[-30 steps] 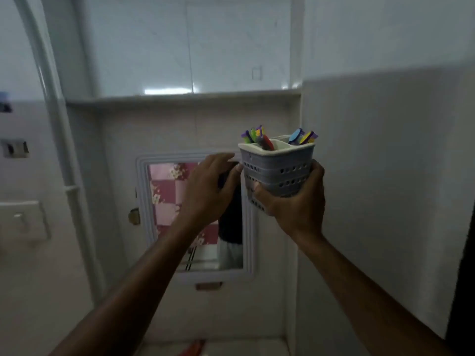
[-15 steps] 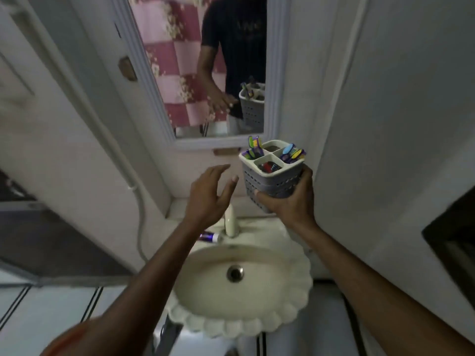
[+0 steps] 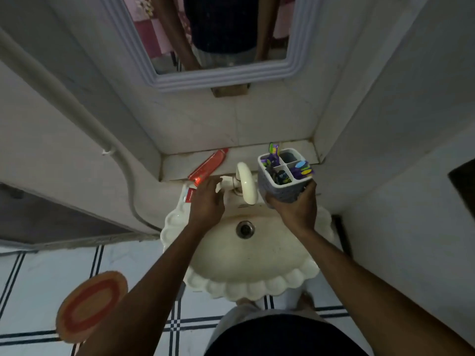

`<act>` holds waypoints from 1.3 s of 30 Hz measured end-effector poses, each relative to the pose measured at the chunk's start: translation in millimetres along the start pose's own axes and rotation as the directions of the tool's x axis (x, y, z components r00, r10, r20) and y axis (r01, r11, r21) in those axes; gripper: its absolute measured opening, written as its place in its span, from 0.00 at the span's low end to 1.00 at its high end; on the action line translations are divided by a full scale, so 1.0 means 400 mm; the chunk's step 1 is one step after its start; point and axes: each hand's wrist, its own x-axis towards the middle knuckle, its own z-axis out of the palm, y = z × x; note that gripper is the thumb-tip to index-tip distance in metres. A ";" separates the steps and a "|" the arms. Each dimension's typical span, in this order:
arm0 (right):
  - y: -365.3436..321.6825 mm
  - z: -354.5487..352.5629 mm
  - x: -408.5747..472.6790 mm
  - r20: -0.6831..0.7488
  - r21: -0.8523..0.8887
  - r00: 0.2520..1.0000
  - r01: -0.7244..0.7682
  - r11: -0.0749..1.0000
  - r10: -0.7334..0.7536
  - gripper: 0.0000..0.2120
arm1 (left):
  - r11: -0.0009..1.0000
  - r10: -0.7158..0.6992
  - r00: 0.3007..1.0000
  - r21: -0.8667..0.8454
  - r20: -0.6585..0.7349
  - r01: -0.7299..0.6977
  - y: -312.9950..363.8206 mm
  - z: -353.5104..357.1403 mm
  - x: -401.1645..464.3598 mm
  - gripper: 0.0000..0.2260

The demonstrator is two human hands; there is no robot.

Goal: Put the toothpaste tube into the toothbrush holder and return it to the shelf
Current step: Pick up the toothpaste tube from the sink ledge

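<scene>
My right hand [image 3: 295, 210] grips the bottom of the grey four-compartment toothbrush holder [image 3: 281, 182] above the right side of the basin; several coloured toothbrushes stick out of it. A red toothpaste tube [image 3: 208, 165] lies slanted on the ledge behind the basin, its lower end hanging over the edge. A second, white and red tube [image 3: 189, 195] lies on the basin's left rim. My left hand [image 3: 207, 201] hovers with fingers apart just right of both tubes, its fingertips near the red tube's lower end, holding nothing.
A cream scalloped washbasin [image 3: 257, 278] with a curved white tap [image 3: 246, 182] lies below my hands. A mirror [image 3: 221, 73] hangs on the back wall. Walls close in on both sides. An orange oval mat [image 3: 90, 304] lies on the tiled floor at left.
The view has tilted down from the upper shelf to the basin. Both hands came down; my left hand moved toward the tubes, and the holder stays in my right hand.
</scene>
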 end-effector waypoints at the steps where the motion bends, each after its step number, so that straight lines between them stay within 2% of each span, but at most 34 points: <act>1: 0.005 0.016 0.000 -0.002 -0.007 1.000 -0.006 1.000 0.006 0.59 | 0.998 -0.016 0.999 0.053 0.038 0.013 -0.025 0.009 0.004 0.16; 4: 0.023 0.052 0.001 0.013 -0.017 1.000 -0.020 1.000 0.020 0.61 | 0.963 -0.080 0.980 0.268 0.185 0.028 -0.074 0.019 0.013 0.19; 6: 0.036 0.072 0.001 0.014 -0.003 1.000 -0.028 1.000 0.028 0.63 | 0.936 -0.105 0.961 0.352 0.255 0.009 -0.094 0.016 0.025 0.21; 10: 0.053 0.083 0.000 0.015 0.039 1.000 -0.012 0.999 0.011 0.68 | 0.847 -0.075 0.943 0.519 0.326 -0.112 -0.121 0.007 0.052 0.20; 13: 0.057 0.073 -0.004 0.017 0.029 1.000 0.004 1.000 -0.005 0.67 | 0.796 -0.042 0.930 0.574 0.365 -0.189 -0.129 -0.001 0.059 0.20; 18: 0.071 0.052 -0.002 -0.017 -0.037 1.000 0.016 0.999 -0.017 0.62 | 0.807 -0.063 0.933 0.568 0.354 -0.161 -0.119 -0.017 0.052 0.14; 20: 0.075 0.044 -0.001 -0.023 -0.044 1.000 0.009 0.999 -0.010 0.61 | 0.889 -0.126 0.932 0.456 0.339 -0.046 -0.108 -0.034 0.040 0.14; 23: 0.074 0.031 -0.002 -0.001 -0.047 1.000 -0.001 0.999 0.001 0.60 | 0.974 -0.211 0.928 0.141 0.306 0.176 -0.076 -0.100 0.020 0.17; 27: 0.066 0.015 -0.012 0.034 -0.033 0.999 -0.007 0.999 0.008 0.59 | 0.937 -0.222 0.937 -0.207 0.271 0.282 0.046 -0.220 0.003 0.15; 29: 0.061 0.008 -0.015 0.039 -0.021 0.999 -0.013 1.000 0.014 0.58 | 0.914 -0.207 0.929 -0.278 0.308 0.296 0.126 -0.266 0.013 0.15; 33: 0.054 -0.007 -0.019 0.057 -0.017 0.998 -0.028 0.999 0.029 0.58 | 0.972 -0.046 0.929 -0.197 0.368 0.126 0.254 -0.287 0.060 0.16; 36: 0.052 -0.020 -0.013 0.066 -0.022 0.997 -0.031 0.999 0.032 0.60 | 0.999 0.037 0.905 -0.019 0.424 -0.032 0.336 -0.267 0.115 0.19; 39: 0.046 -0.024 -0.006 0.094 -0.024 0.995 -0.023 0.999 0.025 0.60 | 0.959 0.107 0.929 0.209 0.354 -0.190 0.405 -0.234 0.173 0.17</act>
